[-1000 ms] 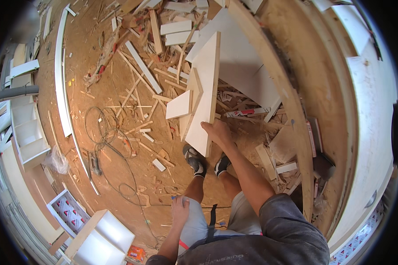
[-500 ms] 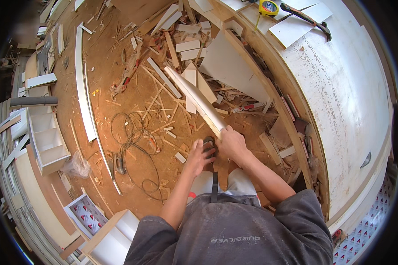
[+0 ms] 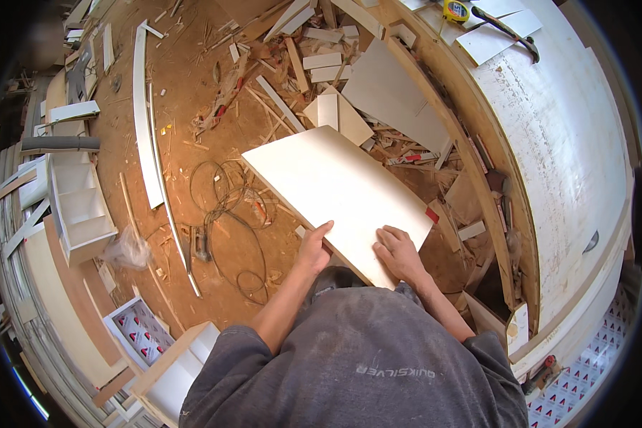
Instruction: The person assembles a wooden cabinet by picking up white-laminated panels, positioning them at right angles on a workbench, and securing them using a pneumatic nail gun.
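A white rectangular panel lies tilted in front of my body, its broad smooth face up and a small red patch at its right corner. My left hand grips the panel's near left edge, thumb on top and the other fingers hidden beneath. On the panel's face, close to its near end, rests my right hand, fingers slightly bent and a little apart, not wrapped round an edge.
White and wooden offcuts litter the floor ahead. A tangled cable and long white strips lie to the left, beside a compartmented white box. On the white workbench at right are a tape measure and a hammer.
The panel, seen nearly edge-on before, has turned so its broad white face shows. My left hand has taken hold of its edge; my right hand has moved from its end onto its face.
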The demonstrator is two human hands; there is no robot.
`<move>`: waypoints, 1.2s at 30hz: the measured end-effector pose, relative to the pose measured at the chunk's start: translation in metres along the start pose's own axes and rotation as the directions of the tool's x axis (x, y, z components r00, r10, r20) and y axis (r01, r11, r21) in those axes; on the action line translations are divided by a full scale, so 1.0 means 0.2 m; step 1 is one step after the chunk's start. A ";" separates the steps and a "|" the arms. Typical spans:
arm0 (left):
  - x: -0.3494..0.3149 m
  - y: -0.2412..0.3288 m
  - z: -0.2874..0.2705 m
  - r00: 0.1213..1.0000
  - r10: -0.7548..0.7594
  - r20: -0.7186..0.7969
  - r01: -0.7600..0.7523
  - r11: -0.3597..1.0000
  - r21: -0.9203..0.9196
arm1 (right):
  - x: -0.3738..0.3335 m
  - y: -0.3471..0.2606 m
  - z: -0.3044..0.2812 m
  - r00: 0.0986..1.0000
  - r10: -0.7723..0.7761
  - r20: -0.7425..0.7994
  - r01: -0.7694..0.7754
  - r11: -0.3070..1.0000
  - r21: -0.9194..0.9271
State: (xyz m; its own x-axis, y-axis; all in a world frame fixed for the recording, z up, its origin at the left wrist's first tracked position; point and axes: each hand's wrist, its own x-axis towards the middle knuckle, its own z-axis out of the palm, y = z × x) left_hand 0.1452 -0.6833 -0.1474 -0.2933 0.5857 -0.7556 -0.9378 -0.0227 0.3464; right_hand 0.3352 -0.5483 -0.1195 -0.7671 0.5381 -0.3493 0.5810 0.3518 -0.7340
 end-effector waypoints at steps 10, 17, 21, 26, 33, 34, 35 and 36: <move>-0.24 0.30 0.22 0.930 0.252 0.268 -0.274 0.961 0.047 | -0.14 0.20 -0.28 0.895 0.444 0.030 -0.230 0.404 0.885; -0.55 0.28 0.27 0.872 0.207 0.443 -0.327 0.921 0.213 | -0.39 0.04 -0.32 0.967 0.206 -0.148 0.135 0.072 0.988; -0.75 0.00 0.61 0.844 0.257 0.472 -0.439 0.836 0.330 | -0.70 0.12 -0.46 0.918 0.282 -0.280 0.277 0.052 0.959; -0.82 -0.44 0.97 0.798 0.202 0.568 -0.513 0.721 0.465 | -1.36 0.40 -0.77 0.711 0.435 -0.552 0.564 0.116 0.818; -0.91 -1.11 1.45 0.519 -0.440 0.733 -0.260 0.735 0.626 | -2.47 1.12 -0.89 -0.200 0.694 -0.692 0.627 0.633 0.454; -0.94 -1.23 1.51 0.471 -0.505 0.723 -0.258 0.705 0.661 | -2.60 1.18 -0.85 -0.279 0.696 -0.661 0.596 0.666 0.449; -0.96 -1.34 1.57 0.431 -0.556 0.711 -0.263 0.676 0.688 | -2.70 1.17 -0.82 -0.344 0.694 -0.633 0.567 0.690 0.450; -0.99 -1.44 1.61 0.391 -0.606 0.693 -0.269 0.645 0.715 | -2.81 1.14 -0.74 -0.371 0.737 -0.565 0.561 0.663 0.496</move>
State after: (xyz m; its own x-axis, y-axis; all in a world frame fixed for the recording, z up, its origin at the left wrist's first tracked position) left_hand 0.5328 -0.5311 0.0822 0.5820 0.8043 -0.1198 -0.3934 0.4075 0.8241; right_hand 0.9387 -0.6569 -0.0041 0.8667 0.4920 -0.0820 -0.1803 0.1556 -0.9712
